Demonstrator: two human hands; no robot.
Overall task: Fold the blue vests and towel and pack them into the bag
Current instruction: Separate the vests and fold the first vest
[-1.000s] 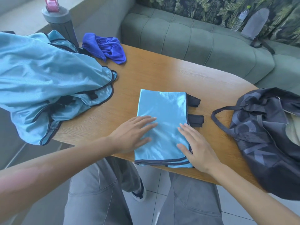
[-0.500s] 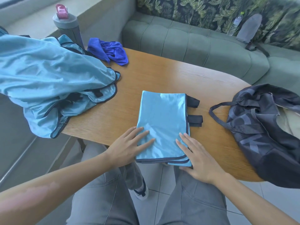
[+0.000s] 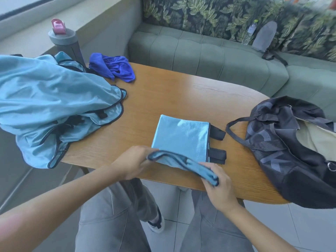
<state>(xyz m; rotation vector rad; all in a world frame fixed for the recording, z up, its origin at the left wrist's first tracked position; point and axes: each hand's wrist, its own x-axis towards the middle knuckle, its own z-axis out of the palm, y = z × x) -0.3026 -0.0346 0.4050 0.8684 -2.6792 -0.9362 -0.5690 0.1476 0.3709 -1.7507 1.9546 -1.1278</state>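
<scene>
Both hands had gone from pressing flat on the folded vest (image 3: 181, 137) to pinching its near edge, left hand (image 3: 132, 163) and right hand (image 3: 218, 184) lifting it off the counter (image 3: 181, 99) for another fold. Judging by this, one vest was nearly folded; a heap of vests (image 3: 54, 104) and the towel (image 3: 114, 67) waited, the bag (image 3: 291, 148) lying open at right. A green sofa (image 3: 218, 55) ran behind.

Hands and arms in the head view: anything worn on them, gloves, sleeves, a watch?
Nothing visible. The left hand and right hand are bare, with no gloves, rings or watch showing. Both forearms are uncovered up to the frame edge, so no sleeves appear. Below them, the person wears grey trousers.
</scene>
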